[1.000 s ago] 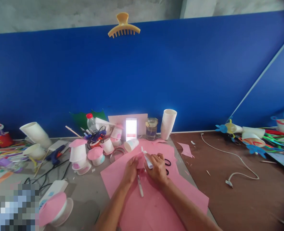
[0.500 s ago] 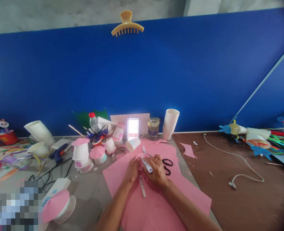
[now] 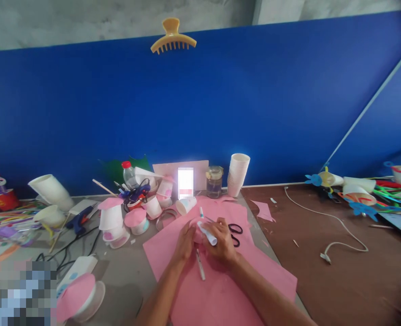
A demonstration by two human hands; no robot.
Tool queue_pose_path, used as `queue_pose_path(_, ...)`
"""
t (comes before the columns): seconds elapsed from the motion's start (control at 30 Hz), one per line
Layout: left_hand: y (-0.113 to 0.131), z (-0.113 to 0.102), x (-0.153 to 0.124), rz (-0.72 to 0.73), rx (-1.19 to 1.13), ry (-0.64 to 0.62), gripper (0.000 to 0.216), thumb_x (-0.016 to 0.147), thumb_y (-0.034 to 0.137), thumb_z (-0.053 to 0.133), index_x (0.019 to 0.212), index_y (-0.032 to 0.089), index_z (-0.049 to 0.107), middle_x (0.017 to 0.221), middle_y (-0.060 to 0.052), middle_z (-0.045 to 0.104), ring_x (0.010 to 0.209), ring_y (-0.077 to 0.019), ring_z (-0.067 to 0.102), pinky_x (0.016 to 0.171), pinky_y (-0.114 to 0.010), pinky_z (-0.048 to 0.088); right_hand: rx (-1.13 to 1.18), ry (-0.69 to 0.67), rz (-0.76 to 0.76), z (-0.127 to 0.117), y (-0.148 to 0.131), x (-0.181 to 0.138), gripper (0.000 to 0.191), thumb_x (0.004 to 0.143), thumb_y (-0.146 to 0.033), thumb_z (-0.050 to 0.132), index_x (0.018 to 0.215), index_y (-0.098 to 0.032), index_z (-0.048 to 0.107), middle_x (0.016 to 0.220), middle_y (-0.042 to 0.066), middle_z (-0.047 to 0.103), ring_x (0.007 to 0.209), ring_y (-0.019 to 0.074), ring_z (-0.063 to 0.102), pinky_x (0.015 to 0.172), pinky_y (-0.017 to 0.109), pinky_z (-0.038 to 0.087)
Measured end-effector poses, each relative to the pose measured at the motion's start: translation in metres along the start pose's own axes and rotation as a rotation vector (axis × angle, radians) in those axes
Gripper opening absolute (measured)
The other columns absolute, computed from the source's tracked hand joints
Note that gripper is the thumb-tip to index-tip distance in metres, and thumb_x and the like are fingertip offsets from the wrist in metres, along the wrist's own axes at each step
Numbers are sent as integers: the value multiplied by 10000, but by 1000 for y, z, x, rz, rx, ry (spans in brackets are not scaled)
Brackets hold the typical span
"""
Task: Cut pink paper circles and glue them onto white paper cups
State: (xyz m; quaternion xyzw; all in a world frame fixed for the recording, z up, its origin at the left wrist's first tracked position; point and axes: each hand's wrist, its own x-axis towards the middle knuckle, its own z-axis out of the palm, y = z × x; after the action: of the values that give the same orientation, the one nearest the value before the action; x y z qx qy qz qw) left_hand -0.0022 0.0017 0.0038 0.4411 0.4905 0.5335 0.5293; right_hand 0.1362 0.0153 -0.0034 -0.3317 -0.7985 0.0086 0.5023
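Note:
My left hand (image 3: 184,244) and my right hand (image 3: 222,241) meet over a large pink paper sheet (image 3: 217,290). Between them they pinch a small pink paper piece (image 3: 198,232). The right hand also grips a white glue tube (image 3: 207,232) with its tip pointing up and left. A white pen (image 3: 200,265) lies on the pink sheet just below the hands. Black scissors (image 3: 235,234) rest right of my right hand.
Pink-topped paper cups (image 3: 111,218) cluster at left with a blue glue gun (image 3: 80,218) and cables. A cup stack (image 3: 237,174), a glass jar (image 3: 214,182), a lit phone (image 3: 185,183) and a plastic bottle (image 3: 128,174) stand at the blue wall. A white cable (image 3: 336,231) crosses the brown table.
The hands stay together on the pink piece; the glue tube has tilted a little lower toward the left hand. The view has shifted slightly.

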Motion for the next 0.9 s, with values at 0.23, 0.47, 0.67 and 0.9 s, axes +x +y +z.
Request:
queue_pose_path(0.23, -1, -2, 5, 30, 12, -42, 251, 768, 353, 560, 895, 163, 663, 898, -58, 678, 849, -217, 593, 798, -319, 459, -92, -26, 62, 6, 4, 0, 203, 873, -207, 516, 1049, -195, 616, 794, 53, 714, 684, 181, 643, 745, 352, 368)
queue_pose_path(0.47, -1, 2, -1, 26, 69, -3, 249, 768, 325, 535, 884, 152, 672, 809, -73, 659, 815, -246, 587, 733, -348, 467, -91, 175, 191, -5, 16, 0, 191, 855, -192, 518, 1024, -208, 607, 814, 46, 715, 673, 186, 639, 764, 375, 384)
queue_pose_path(0.67, 5, 2, -2, 57, 10, -91, 281, 805, 402, 517, 883, 162, 639, 807, -47, 644, 734, -196, 591, 640, -293, 479, 21, 16, 33, 2, -9, -1, 208, 834, -180, 522, 1020, -204, 612, 756, 27, 697, 641, 166, 627, 748, 363, 379)
queue_pose_path(0.9, 4, 2, 0, 10, 73, -29, 204, 719, 270, 536, 803, 159, 686, 759, -51, 650, 725, -194, 567, 660, -291, 463, -122, 154, 265, 3, 25, -3, 199, 872, -217, 510, 1025, -199, 636, 819, 64, 711, 697, 197, 630, 766, 385, 402)
